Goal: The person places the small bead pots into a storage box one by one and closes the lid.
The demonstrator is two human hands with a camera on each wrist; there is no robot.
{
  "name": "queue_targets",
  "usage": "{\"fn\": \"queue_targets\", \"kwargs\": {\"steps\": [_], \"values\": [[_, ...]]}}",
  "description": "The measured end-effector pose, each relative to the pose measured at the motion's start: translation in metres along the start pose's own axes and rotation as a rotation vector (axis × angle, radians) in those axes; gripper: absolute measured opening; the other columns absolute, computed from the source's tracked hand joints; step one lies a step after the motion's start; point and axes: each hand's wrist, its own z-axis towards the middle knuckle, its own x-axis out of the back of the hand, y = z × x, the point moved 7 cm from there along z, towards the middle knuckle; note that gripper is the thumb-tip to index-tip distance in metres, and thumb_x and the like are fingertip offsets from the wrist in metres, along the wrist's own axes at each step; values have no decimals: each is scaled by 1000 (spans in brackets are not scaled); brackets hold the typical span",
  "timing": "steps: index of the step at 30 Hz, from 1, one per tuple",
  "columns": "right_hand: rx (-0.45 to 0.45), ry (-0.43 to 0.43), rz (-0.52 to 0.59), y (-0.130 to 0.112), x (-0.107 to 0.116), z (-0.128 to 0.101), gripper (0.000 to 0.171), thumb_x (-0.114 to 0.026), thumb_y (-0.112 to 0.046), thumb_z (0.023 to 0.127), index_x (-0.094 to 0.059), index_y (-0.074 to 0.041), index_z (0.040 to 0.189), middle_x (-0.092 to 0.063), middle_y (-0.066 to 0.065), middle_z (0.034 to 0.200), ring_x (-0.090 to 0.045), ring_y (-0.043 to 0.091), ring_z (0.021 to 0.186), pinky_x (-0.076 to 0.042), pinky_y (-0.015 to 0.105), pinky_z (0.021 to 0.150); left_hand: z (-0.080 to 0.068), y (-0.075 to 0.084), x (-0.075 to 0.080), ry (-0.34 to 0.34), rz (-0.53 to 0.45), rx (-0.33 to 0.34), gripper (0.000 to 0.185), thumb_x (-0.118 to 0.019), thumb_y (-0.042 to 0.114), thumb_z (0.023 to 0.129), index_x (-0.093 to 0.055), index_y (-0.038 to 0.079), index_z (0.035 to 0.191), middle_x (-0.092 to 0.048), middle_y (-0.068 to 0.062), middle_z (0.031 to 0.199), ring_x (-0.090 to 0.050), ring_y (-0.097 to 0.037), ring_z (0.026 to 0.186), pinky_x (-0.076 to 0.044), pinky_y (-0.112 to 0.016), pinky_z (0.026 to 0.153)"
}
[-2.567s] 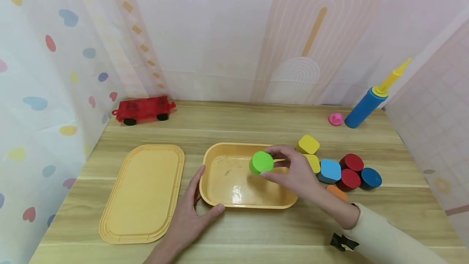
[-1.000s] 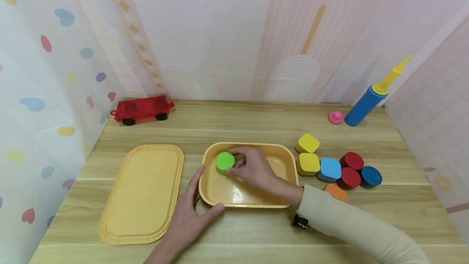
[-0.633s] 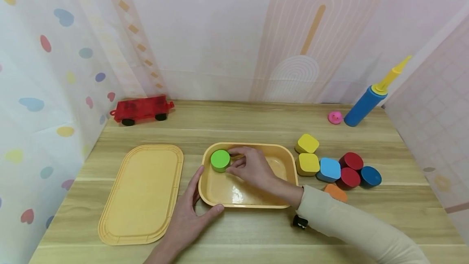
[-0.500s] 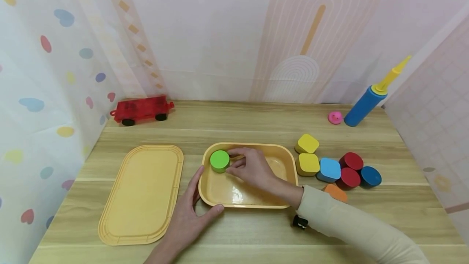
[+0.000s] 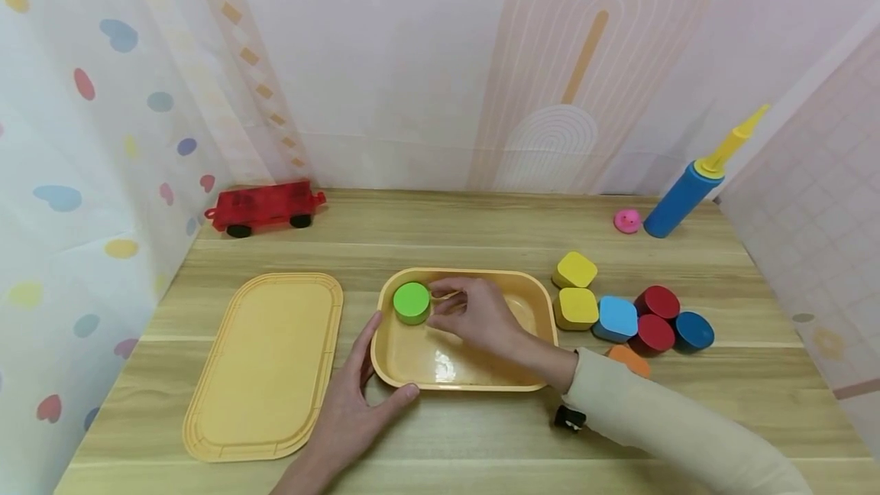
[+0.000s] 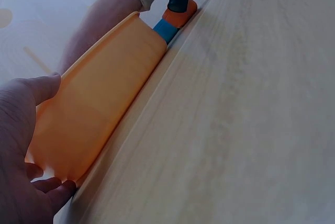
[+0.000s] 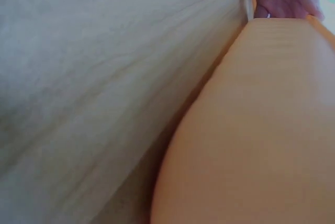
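A light-orange plastic box (image 5: 481, 386) stands on the table in the head view. My left hand (image 5: 352, 403) holds its near left corner, thumb at the near rim and fingers along the left end. In the left wrist view the thumb lies at the rim of the box (image 6: 104, 98) and the fingertips are low by its base. A green round block (image 5: 412, 302) sits inside at the back left. My right hand (image 5: 481, 319) is over the box just right of this block, fingers bent and slightly apart from it. The right wrist view shows mostly the box's outer wall (image 7: 251, 124).
Right of the box lie yellow blocks (image 5: 576, 308), a light-blue block (image 5: 616, 318), red blocks (image 5: 653, 334), a dark-blue block (image 5: 693, 331) and an orange block (image 5: 629, 361). A matching lid (image 5: 264, 365) lies left. Behind are a red toy car (image 5: 264, 206), pink duck (image 5: 627, 221) and blue pump (image 5: 682, 201).
My right hand has carried the green block leftward, set it in the box's back left and let go, then drawn slightly right. My left hand has stayed at the box's corner.
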Motion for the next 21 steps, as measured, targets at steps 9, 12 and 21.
{"fn": "queue_targets", "kwargs": {"steps": [9,12,21], "values": [[7,7,83,-11,12,-17,44,-86,-10,82,-72,-5,124,-74,12,117,-73,26,103,-62,24,81,0,0,0,-1,-11,-8,104,-87,31,83,-21,31,163,-33,-6,164,-39,-20,147,-31,-13,115],[40,20,82,-18,18,-25,44,-86,-11,82,-72,-4,124,-74,12,118,-72,25,105,-62,25,82,0,0,-1,-3,-16,-4,104,-87,32,83,-21,31,163,-32,-6,164,-38,-20,147,-31,-12,115],[109,43,149,-27,29,-49,45,-85,-8,83,-72,-14,125,-73,4,121,-69,19,108,-62,33,85,0,-1,-1,-2,-11,-4,104,-87,32,83,-20,34,163,-33,-7,164,-39,-20,147,-31,-11,115]]}}
